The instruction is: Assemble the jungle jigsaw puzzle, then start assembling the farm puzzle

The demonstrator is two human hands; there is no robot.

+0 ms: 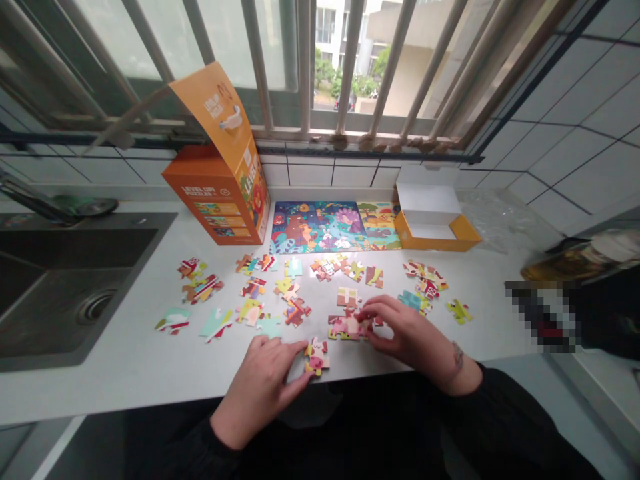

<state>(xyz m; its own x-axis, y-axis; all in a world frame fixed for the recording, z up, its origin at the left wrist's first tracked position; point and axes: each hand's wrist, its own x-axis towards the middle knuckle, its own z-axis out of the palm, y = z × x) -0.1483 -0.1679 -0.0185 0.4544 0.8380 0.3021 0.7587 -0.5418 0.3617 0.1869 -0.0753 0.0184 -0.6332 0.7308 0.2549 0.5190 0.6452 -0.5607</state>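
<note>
Between the thumb and forefinger of my left hand (270, 373) is a puzzle piece with a cow's face (317, 357), lying near the counter's front edge. Up and to the right, my right hand (400, 328) has its fingers curled over the right end of some joined pink puzzle pieces (345, 325). A small part of a puzzle piece shows between those fingertips; the rest of it is covered. Just behind lies a brown and cream puzzle piece (348, 297). Several loose pieces, among them a red and brown one (297, 311), are spread to the left.
An orange puzzle box (215, 200) stands open at the back left. Beside it lie a picture sheet (320, 228) and an open yellow box (435, 235). Clear plastic wrap (500, 217) is at the right. The sink (80, 293) borders the counter on the left.
</note>
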